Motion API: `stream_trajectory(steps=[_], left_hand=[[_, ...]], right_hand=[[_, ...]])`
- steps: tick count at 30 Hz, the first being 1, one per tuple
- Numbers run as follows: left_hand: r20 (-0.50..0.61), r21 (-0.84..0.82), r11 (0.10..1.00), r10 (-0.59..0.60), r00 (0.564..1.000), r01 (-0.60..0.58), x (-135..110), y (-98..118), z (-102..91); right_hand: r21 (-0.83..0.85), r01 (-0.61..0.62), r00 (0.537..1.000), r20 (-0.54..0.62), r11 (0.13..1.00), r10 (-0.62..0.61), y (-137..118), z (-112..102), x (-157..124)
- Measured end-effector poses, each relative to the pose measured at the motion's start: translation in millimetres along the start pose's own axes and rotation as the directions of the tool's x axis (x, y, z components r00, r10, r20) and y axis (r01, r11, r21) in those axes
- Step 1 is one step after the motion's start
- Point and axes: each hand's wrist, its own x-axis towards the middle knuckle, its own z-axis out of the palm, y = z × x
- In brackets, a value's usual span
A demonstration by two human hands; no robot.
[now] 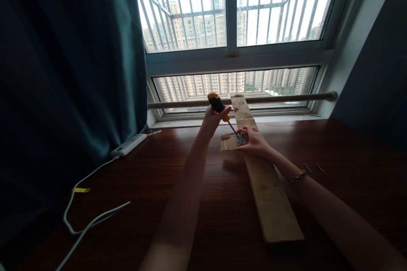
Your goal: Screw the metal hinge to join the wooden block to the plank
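Note:
My left hand [213, 119] is closed round the orange-and-black handle of a screwdriver [218, 104], whose shaft slants down to a small metal hinge [240, 138]. The hinge sits where a long pale wooden plank [269, 192] meets a small wooden piece [227, 142] at its left side. My right hand [256, 141] rests on the plank with its fingertips pinched against the hinge. A bracelet [296, 177] is on my right wrist.
The plank lies on a dark wooden desk [159, 203] below a barred window. Two loose screws [313, 168] lie to the right of my right arm. A white power bank [128, 145] with white cables [89, 216] sits at the left by a dark green curtain [63, 71].

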Motion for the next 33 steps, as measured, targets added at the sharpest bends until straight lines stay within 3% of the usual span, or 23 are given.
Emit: stream_trajectory(steps=[3,5,10,14,16,19,23,27,33], left_hand=[[0.018,0.201,0.977,0.067,0.998,-0.070,0.7,5.1,-5.8],[0.043,0.243,0.966,0.080,0.996,-0.088,0.6,9.6,-8.1],[0.169,0.046,0.999,0.002,0.986,-0.010,-3.3,25.6,-5.8],[0.373,-0.050,0.998,-0.022,0.928,0.043,-9.3,36.0,-2.5],[0.405,-0.052,0.998,-0.019,0.914,0.043,-11.4,35.9,-0.4],[0.352,-0.072,0.997,-0.007,0.936,0.035,-11.6,29.9,4.2],[0.178,-0.131,0.991,0.035,0.983,-0.012,-7.9,22.8,9.7],[0.033,-0.244,0.969,0.049,0.998,-0.040,-6.0,26.1,11.6],[0.018,-0.317,0.947,0.058,0.998,-0.049,-9.4,28.6,17.6]], right_hand=[[0.015,-0.006,1.000,0.002,1.000,0.006,0.5,0.2,0.5],[0.015,-0.004,1.000,-0.001,1.000,0.004,0.8,0.3,0.5],[0.009,0.005,1.000,-0.002,1.000,-0.005,0.3,-0.1,0.4],[0.024,-0.011,1.000,0.003,1.000,0.011,-0.8,-0.6,0.0],[0.024,-0.006,1.000,0.004,1.000,0.005,-0.9,-0.9,-0.2],[0.023,0.011,1.000,-0.004,1.000,-0.011,-0.8,-1.3,-0.6],[0.043,0.008,1.000,-0.002,0.999,-0.008,-1.0,-1.8,-0.4],[0.048,-0.007,1.000,-0.008,0.999,0.007,0.4,-0.6,-0.1],[0.070,-0.021,1.000,-0.017,0.997,0.022,3.5,2.6,-0.6]])
